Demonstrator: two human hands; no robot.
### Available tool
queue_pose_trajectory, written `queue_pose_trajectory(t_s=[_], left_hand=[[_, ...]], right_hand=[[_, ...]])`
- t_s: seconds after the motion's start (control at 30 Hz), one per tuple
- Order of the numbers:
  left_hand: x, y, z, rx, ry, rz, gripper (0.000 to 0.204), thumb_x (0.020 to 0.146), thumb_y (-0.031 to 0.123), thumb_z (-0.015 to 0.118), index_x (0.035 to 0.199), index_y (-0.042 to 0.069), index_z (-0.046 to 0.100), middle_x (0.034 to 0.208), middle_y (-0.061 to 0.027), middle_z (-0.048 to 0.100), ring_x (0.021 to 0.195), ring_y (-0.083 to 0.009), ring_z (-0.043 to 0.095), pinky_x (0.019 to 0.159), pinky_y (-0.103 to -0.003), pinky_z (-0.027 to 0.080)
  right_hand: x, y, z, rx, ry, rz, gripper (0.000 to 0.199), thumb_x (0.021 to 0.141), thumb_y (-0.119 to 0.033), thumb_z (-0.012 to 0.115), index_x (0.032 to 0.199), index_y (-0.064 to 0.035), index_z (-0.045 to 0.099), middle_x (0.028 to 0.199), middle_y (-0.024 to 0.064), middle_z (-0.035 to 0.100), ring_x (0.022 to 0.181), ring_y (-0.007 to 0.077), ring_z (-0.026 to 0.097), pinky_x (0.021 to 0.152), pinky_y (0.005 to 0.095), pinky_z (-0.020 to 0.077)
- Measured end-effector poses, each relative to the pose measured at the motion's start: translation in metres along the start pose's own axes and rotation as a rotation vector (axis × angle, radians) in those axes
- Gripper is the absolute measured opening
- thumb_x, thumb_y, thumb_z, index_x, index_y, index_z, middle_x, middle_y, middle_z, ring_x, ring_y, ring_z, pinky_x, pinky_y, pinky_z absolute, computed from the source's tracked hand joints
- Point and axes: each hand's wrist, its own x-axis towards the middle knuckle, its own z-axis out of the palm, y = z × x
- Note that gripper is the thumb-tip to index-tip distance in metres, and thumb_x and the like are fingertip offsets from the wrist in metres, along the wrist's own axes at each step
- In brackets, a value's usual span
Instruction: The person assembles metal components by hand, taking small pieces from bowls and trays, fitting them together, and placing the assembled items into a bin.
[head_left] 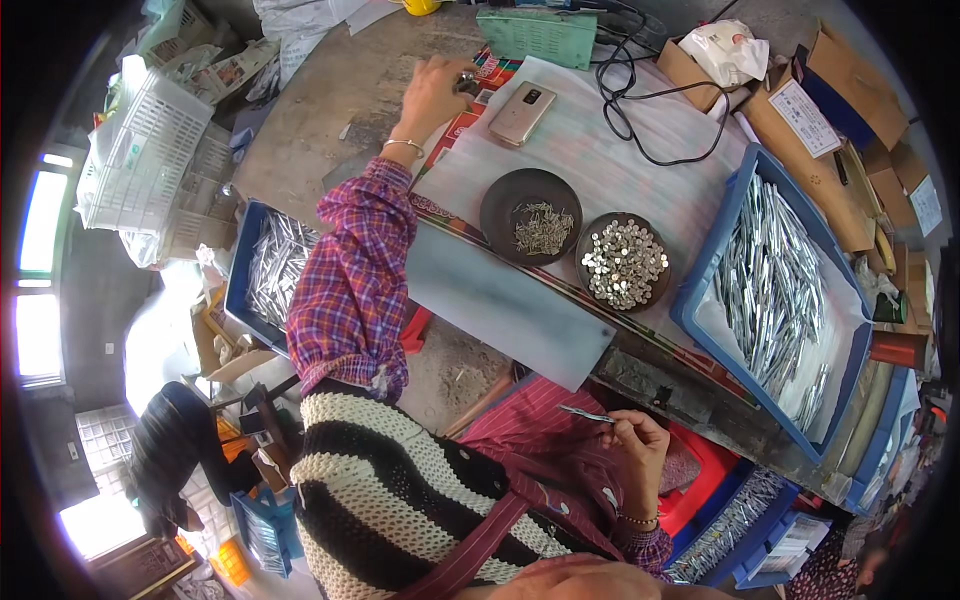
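Metal strip (pixel 587 413) juts leftward from the right grip (pixel 640 440) pinching it (left grip (pixel 433 92): I can't tell).

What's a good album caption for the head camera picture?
Right hand holding a thin metal piece, left hand over the table near a phone.

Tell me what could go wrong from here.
The dark dish of small round pieces sits near the front edge of the table, so a bump might spill them. The slender metal piece pinched in your right hand is out beyond that edge, so it could drop if the grip slips. The black cable lies in loose loops and might snag a sleeve.
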Motion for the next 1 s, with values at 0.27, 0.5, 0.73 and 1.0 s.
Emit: queue_pose_trajectory(t_s=[0.27, 0.5, 0.73, 1.0], left_hand=[[-0.022, 0.000, -0.024, 0.198, 0.017, -0.196, 0.032, 0.066, 0.016, 0.064, 0.099, 0.015, 0.063, 0.098, -0.0103, 0.060, 0.094, -0.0300, 0.055, 0.079, -0.040, 0.045], [-0.017, 0.012, -0.019, 0.058, -0.110, -0.472, 0.041, 0.065, 0.015, 0.066, 0.105, 0.013, 0.062, 0.089, -0.0151, 0.063, 0.086, -0.0332, 0.060, 0.075, -0.041, 0.047], [-0.005, 0.016, -0.004, 0.049, -0.098, -0.393, 0.046, 0.063, 0.016, 0.071, 0.109, 0.012, 0.061, 0.094, -0.0158, 0.064, 0.086, -0.0320, 0.061, 0.075, -0.040, 0.047], [0.001, 0.025, 0.007, 0.103, -0.028, -0.057, 0.042, 0.067, 0.024, 0.068, 0.107, 0.013, 0.061, 0.100, -0.0151, 0.062, 0.093, -0.0326, 0.057, 0.082, -0.041, 0.045]], right_hand=[[-0.001, -0.002, 0.000, 0.014, 0.001, 0.067, 0.013, 0.084, -0.005, 0.059, 0.093, 0.0030, 0.063, 0.079, 0.0084, 0.064, 0.065, 0.0102, 0.059, 0.061, 0.0213, 0.0496], [-0.003, 0.001, -0.005, -0.004, -0.032, 0.038, 0.013, 0.084, -0.006, 0.059, 0.093, 0.0024, 0.063, 0.080, 0.0079, 0.064, 0.068, 0.0097, 0.060, 0.063, 0.0204, 0.0502], [-0.005, 0.005, -0.006, 0.006, -0.036, 0.025, 0.013, 0.084, -0.007, 0.060, 0.094, 0.0018, 0.064, 0.080, 0.0069, 0.064, 0.069, 0.0093, 0.060, 0.063, 0.0206, 0.0502], [-0.005, 0.007, -0.012, 0.059, -0.025, 0.036, 0.013, 0.084, -0.008, 0.060, 0.093, 0.0012, 0.064, 0.081, 0.0062, 0.064, 0.069, 0.0081, 0.059, 0.061, 0.0195, 0.0480]])
